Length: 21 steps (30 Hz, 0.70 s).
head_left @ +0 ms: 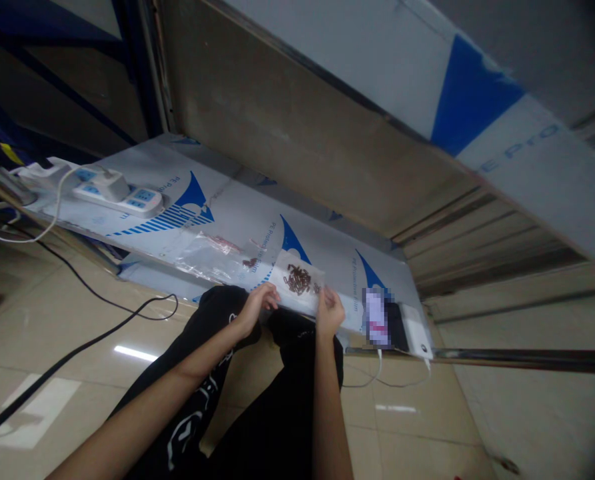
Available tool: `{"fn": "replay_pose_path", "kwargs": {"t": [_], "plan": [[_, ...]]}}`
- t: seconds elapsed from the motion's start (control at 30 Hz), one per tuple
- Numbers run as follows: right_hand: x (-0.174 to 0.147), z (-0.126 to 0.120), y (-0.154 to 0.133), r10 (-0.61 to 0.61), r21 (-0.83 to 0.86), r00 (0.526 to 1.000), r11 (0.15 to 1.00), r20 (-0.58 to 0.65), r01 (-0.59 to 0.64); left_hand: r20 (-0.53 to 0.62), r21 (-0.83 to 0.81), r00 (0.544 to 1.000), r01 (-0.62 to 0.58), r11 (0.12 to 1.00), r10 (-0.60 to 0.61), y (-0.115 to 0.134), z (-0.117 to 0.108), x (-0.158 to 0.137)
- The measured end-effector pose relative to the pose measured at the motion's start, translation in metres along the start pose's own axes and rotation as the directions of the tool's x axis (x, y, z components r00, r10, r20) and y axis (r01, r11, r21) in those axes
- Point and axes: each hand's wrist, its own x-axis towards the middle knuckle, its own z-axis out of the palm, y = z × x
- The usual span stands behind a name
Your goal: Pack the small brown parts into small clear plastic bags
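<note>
On the film-covered shelf lies a white sheet [313, 305] with a heap of small dark brown pieces [298, 280], too small to name. My left hand [261, 303] is at the sheet's near left corner, its fingers curled together; what they hold, if anything, is hidden. At the near right edge of the sheet, beside a few brown pieces, my right hand [330, 311] is closed in a pinch. Whatever sits between those fingertips is too small to make out. A clear plastic bag [202, 257] lies left of the sheet, with a small brown cluster [250, 263] between them.
A white power strip [144, 202] with plugs and cables is at the shelf's left end. To the right lie a phone [376, 319] and a white power bank [415, 331], both with cables. An upper panel [377, 73] overhangs the shelf. A black cable [92, 339] crosses the left side.
</note>
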Motion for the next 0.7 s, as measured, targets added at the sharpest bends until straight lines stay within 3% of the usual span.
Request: {"fn": "replay_pose_path", "kwargs": {"t": [0.23,0.43,0.7], "plan": [[0.004,0.003,0.016,0.131,0.222,0.991,0.965,0.043,-0.137,0.002,0.011,1.000,-0.011,1.000,0.010,0.000,-0.001,0.000],[0.005,0.001,0.009,0.194,0.196,0.980,0.960,0.054,-0.201,-0.001,0.013,1.000,-0.013,1.000,0.013,0.001,0.000,-0.002],[0.006,0.000,0.010,0.198,0.179,0.980,0.964,0.022,-0.199,0.013,0.021,0.999,-0.031,0.999,0.031,-0.001,-0.001,0.000]]}}
